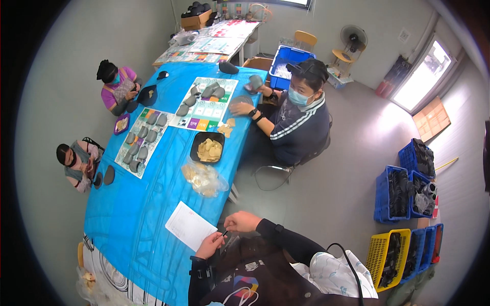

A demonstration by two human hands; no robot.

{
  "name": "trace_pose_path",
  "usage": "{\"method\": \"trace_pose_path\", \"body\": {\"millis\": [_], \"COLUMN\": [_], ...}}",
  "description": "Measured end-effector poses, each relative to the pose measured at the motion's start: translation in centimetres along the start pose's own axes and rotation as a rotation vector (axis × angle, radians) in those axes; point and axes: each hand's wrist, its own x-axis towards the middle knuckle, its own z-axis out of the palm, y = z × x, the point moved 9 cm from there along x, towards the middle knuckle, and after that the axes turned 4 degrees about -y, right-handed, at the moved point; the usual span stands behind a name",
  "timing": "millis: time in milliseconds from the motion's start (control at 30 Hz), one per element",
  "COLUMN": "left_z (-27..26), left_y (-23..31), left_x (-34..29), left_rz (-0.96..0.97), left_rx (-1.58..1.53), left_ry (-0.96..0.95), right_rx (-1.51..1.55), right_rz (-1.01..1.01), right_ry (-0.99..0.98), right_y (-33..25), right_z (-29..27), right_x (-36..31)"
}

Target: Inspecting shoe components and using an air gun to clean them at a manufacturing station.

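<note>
Black and slim, a pen-like stick sits between the two hands, beside the right edge of the tabletop toward its near end. On my feed its long axis slants down from the fingertips of the right hand to those of the left hand; it shows so small that I can't be sure whether it is one piece or a pen with its cap. From the stick, a white sheet of paper lies to the left, its long sides slanting from far left to near right. The left hand is nearer to it, overlapping its near corner in my view, though I can't tell if they touch. Both hands pinch the stick: the left with fingers curled, the right coming in from the right, wrist bent. Farther up that right edge I see a clear plastic bag and a black bowl of tan pieces.
</note>
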Motion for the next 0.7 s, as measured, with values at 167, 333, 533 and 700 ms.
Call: {"method": "trace_pose_path", "body": {"millis": [167,333,533,700], "left_z": [-0.4,-1.7,-7.4,-10.3], "left_y": [-1.4,-3.7,-11.0,-14.9], "left_x": [0.1,0.9,-0.5,-1.9], "left_rz": [-0.008,0.056,0.075,0.051], "left_rx": [-0.014,-0.215,-1.072,-1.160], "left_ry": [-0.003,0.042,0.367,0.457], "right_rx": [0.017,0.975,2.000,1.870], "right_rz": [-0.034,0.180,-0.029,0.016], "right_ry": [0.012,0.104,0.648,0.641], "right_y": [0.5,6.9,16.3,18.8], "right_z": [0.6,-0.9,-6.6,-7.2], "right_x": [0.2,-0.2,-5.0,-6.5]}}
